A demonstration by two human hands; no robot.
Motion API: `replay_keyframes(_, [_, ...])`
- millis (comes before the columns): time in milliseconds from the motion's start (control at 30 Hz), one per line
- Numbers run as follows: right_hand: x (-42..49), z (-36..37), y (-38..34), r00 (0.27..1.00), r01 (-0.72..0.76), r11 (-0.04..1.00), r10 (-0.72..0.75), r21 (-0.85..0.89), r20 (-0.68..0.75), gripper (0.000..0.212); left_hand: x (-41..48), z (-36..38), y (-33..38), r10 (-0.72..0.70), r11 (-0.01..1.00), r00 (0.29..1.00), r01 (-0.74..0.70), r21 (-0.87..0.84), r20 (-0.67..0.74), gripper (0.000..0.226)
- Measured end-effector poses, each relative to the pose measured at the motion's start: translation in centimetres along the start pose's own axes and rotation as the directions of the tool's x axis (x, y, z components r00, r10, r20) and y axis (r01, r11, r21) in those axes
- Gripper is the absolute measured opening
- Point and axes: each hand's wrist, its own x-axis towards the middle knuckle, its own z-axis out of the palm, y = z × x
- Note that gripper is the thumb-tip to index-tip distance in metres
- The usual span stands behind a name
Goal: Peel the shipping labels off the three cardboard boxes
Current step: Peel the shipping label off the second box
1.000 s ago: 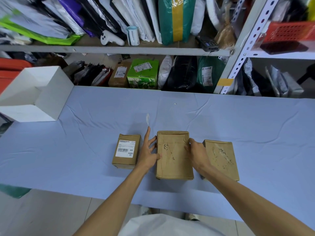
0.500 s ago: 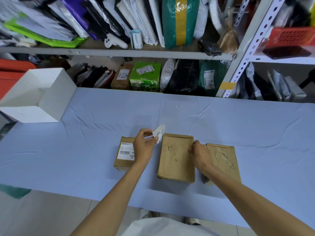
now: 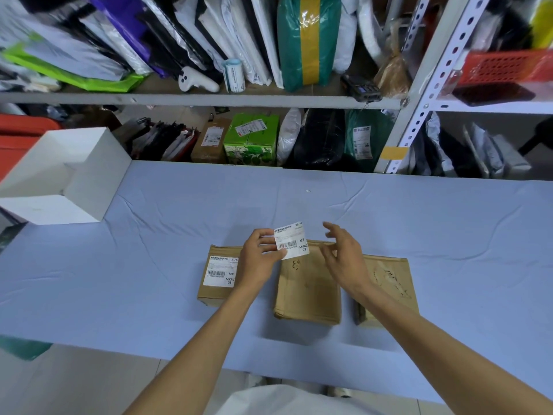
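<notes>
Nearest the body, on the blue-covered table (image 3: 119, 295), three cardboard boxes sit in a row. The left box (image 3: 215, 293) still wears its label (image 3: 220, 271), while the middle box (image 3: 308, 292) and the right box (image 3: 389, 280) show bare, scuffed tops.

Just above the middle box's far edge, the left hand (image 3: 260, 260) pinches a peeled label (image 3: 291, 241) between thumb and fingers, clear of the cardboard. The right hand (image 3: 344, 253) hovers beside it, fingers spread, grasping nothing.

The sticky back is the likely trouble: it could fold on itself, cling to either hand, or re-stick to a box or the cloth if carried low. The left box looks light, so an unbraced pull may drag it or tear its label.

Farther off, the white open box (image 3: 89, 175) seems a plausible discard spot. A loose label among the crowded shelves (image 3: 209, 98) could vanish.
</notes>
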Motion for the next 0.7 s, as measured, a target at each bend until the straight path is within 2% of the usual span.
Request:
replay_keyframes(100, [0.2, -0.2, -1.8, 0.994, 0.068, 0.970, -0.085, 0.232, 0.066, 0.043, 0.0, 0.5, 0.4, 0.003, 1.000, 1.000, -0.003, -0.004, 0.026, 0.038])
replay_keyframes(200, [0.3, -0.2, -2.6, 0.996, 0.047, 0.954, -0.068, 0.295, 0.062, 0.045, -0.1, 0.9, 1.0, 0.011, 1.000, 0.997, -0.012, 0.012, 0.075, 0.035])
replay_keyframes(300, [0.0, -0.8, -3.2, 0.998, -0.005, 0.913, -0.022, 0.407, 0.062, 0.047, -0.1, 0.9, 1.3, 0.004, 0.999, 0.998, -0.007, 0.047, 0.059, 0.034])
replay_keyframes(433, [-0.2, -0.9, -3.2, 0.986, 0.092, 0.959, -0.125, 0.268, 0.107, 0.048, -0.2, 0.9, 1.3, -0.013, 0.998, 0.998, 0.010, 0.060, 0.054, 0.035])
replay_keyframes(533, [0.1, -0.5, -2.6, 0.993, 0.086, 0.987, -0.096, 0.134, 0.071, 0.037, -0.6, 1.2, 1.4, -0.045, 0.999, 0.997, 0.045, 0.002, 0.060, 0.034])
replay_keyframes(700, [-0.3, -0.9, -2.7, 0.991, -0.016, 0.987, -0.005, 0.157, 0.135, 0.031, -0.6, 1.5, 2.1, -0.129, 0.928, 0.980, 0.173, -0.331, 0.151, 0.025])
